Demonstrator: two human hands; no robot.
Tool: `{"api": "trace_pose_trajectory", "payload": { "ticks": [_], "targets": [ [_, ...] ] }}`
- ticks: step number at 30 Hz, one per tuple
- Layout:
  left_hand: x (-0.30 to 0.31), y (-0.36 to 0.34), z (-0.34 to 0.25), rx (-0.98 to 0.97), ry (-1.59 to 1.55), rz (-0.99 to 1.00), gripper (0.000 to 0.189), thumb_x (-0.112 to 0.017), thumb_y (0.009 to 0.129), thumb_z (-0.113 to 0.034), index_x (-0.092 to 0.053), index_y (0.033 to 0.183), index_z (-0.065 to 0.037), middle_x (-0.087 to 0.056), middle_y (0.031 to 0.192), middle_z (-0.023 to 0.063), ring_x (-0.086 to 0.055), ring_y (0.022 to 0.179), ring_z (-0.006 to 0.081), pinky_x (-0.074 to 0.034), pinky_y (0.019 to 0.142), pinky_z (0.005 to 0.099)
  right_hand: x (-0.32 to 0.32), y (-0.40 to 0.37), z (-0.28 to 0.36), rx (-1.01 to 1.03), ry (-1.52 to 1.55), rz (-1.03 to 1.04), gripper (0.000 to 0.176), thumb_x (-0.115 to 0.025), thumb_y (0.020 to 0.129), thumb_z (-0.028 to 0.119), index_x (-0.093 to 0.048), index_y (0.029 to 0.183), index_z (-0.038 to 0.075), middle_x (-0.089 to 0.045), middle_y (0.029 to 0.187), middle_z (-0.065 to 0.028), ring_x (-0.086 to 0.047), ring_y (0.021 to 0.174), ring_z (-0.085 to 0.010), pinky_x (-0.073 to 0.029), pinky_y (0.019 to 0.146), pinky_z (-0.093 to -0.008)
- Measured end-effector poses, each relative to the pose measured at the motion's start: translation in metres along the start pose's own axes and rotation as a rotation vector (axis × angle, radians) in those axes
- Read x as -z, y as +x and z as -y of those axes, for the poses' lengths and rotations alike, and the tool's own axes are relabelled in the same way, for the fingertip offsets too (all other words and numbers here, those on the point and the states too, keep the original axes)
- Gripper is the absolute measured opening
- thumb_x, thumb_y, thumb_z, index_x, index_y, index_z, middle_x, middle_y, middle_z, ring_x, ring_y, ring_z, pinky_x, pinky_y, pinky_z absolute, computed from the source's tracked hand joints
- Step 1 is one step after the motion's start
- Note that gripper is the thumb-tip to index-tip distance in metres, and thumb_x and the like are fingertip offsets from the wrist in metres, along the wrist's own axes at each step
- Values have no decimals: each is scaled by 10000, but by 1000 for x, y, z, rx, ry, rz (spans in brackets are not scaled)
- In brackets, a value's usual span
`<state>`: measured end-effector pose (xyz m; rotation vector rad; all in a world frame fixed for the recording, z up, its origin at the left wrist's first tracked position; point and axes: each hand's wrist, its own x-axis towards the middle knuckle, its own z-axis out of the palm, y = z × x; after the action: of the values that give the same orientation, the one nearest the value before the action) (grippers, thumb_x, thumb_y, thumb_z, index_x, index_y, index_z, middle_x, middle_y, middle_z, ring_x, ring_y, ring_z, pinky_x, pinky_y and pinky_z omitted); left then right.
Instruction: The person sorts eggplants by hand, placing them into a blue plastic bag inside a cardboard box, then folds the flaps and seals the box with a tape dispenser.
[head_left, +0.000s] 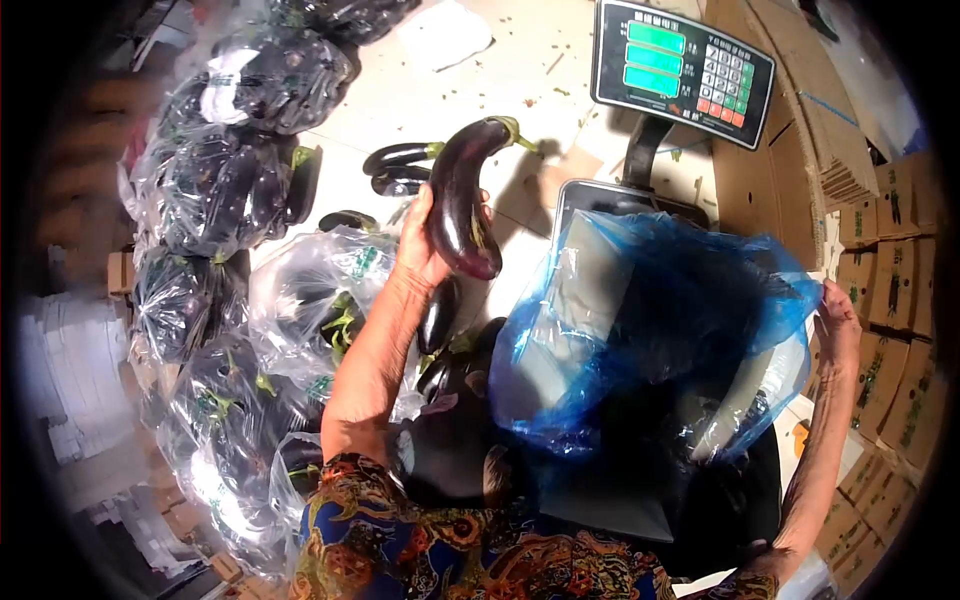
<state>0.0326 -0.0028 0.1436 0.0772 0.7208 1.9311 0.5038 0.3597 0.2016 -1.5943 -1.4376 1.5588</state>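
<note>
A large curved, dark purple eggplant (462, 200) is in my left hand (420, 243), its green stem pointing up and to the right. My fingers wrap round it from beneath and are partly hidden. On the right, my right hand (838, 320) pinches the rim of a blue plastic bag (540, 370). The bag's mouth is spread wide, and its dark inside is hard to make out. It sits over a weighing scale (572, 196), covering most of the platform. Beyond my left hand, loose eggplants (400, 157) lie on the floor.
Clear bags full of eggplants (225, 190) line the left side. The scale's lit display (655, 60) stands at the back right. Cardboard boxes (885, 290) are stacked along the right. A white sheet (445, 32) and scattered bits lie on the pale floor.
</note>
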Motion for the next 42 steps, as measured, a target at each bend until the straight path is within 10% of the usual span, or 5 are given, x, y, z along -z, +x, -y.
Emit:
{"api": "trace_pose_trajectory", "payload": {
  "ticks": [6,18,26,31,42],
  "targets": [
    [-68,-33,-10,-23,-1,158,648,-585,901,-458,-437,1313,20,-590,1088,232,-628,938,321,-541,857,438,19,-24,29,251,25,-200,307,-587,931,182,-599,1229,109,-612,1162,8,-561,1084,-120,-390,941,-289],
    [-178,-60,-4,106,-27,363,722,-341,948,-621,-466,1309,-8,-619,1002,220,-641,839,300,-548,782,408,-96,-193,98,726,-464,502,196,-598,915,177,-640,1054,45,-630,1085,-84,-596,991,-178,-476,863,-306],
    [-253,-74,14,336,-41,479,818,-310,940,-649,-402,1328,65,-604,943,200,-630,763,260,-571,644,347,-135,-225,108,572,-86,774,414,-567,906,159,-481,1286,18,-494,1306,-127,-553,1157,-261,-469,927,-354],
    [-264,-80,51,539,10,431,790,-292,946,-641,-515,1210,69,-628,919,215,-661,725,293,-603,629,387,-150,-202,121,496,562,1081,162,-589,908,103,-590,1015,-18,-616,909,-82,-615,804,-153,-513,763,-310],
    [-256,-88,90,438,464,365,766,-349,932,-647,-411,1373,-24,-586,1187,218,-649,992,291,-604,700,396,-115,-197,110,372,559,757,223,-663,853,168,-639,1016,16,-657,910,-49,-612,802,-111,-491,736,-242]
  ]
}}
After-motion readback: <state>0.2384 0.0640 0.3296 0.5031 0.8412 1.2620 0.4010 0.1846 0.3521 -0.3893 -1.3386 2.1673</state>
